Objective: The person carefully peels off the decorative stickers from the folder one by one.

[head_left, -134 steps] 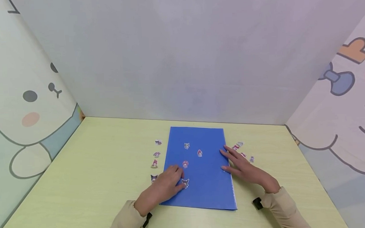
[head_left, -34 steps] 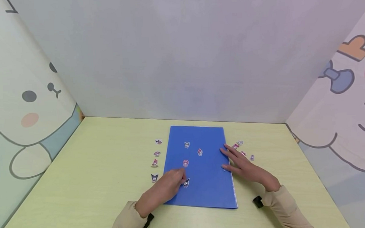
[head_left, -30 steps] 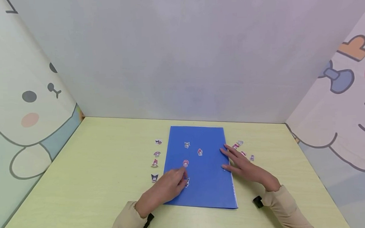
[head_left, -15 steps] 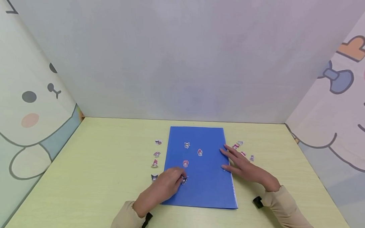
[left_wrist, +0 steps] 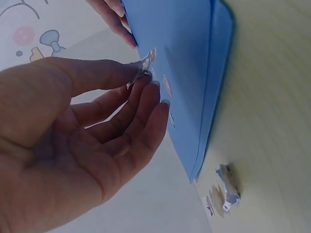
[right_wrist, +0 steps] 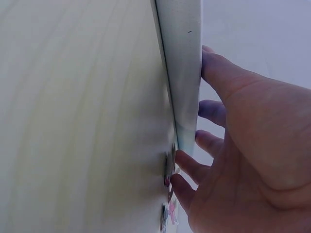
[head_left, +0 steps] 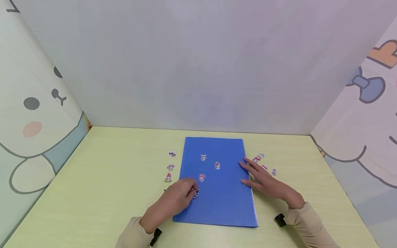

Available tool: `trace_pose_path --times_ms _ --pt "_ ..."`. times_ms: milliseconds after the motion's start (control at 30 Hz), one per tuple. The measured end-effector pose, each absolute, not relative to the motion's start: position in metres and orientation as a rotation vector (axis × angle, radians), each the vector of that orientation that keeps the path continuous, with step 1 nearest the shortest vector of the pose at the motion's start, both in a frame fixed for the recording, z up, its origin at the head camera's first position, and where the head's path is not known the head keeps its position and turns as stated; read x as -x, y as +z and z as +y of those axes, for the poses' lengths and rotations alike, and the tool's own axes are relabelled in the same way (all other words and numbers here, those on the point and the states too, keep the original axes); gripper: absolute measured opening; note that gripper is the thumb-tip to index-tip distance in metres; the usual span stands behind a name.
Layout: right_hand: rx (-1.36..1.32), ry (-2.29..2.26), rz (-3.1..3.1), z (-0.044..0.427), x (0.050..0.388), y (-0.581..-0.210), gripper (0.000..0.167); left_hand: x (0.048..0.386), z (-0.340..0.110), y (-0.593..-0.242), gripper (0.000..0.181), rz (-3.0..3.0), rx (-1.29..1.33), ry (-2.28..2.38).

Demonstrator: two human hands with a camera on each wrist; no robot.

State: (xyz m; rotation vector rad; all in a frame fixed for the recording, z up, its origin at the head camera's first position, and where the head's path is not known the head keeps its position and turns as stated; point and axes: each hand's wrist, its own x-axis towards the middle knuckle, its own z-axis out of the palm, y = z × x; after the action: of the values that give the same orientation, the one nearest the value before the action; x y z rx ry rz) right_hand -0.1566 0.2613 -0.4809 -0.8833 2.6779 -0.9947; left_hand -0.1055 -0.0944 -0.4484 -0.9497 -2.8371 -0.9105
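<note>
A blue folder lies on the table with three small cartoon stickers, a white one, a red one and a pink one, on its cover. Over its lower left part, my left hand pinches a dark-eared cartoon sticker between thumb and fingertips. The left wrist view shows this sticker raised off the cover, slightly bent. My right hand rests on the folder's right edge, fingers spread; in the right wrist view its fingertips touch the pale side.
Left of the folder, several stickers lie in a column, among them a pink one; the lowest is mostly hidden by my left hand. More stickers lie right of the folder near my right fingers. A grey wall stands behind the table.
The dark-eared sticker lay on the folder's lower left, under my left fingers; it has turned in their pinch and moved left and away with the hand. My right hand stays put.
</note>
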Motion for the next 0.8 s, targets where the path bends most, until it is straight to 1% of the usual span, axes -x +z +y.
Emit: trace_pose_path --times_ms 267,800 --pt "0.908 -1.002 2.692 0.261 0.157 -0.481 0.066 0.108 -0.105 -0.45 0.01 -2.88 0.879 -0.933" --pt "0.877 -0.997 2.682 0.261 0.157 -0.483 0.068 0.11 -0.126 -0.454 0.014 -2.89 0.769 -0.929"
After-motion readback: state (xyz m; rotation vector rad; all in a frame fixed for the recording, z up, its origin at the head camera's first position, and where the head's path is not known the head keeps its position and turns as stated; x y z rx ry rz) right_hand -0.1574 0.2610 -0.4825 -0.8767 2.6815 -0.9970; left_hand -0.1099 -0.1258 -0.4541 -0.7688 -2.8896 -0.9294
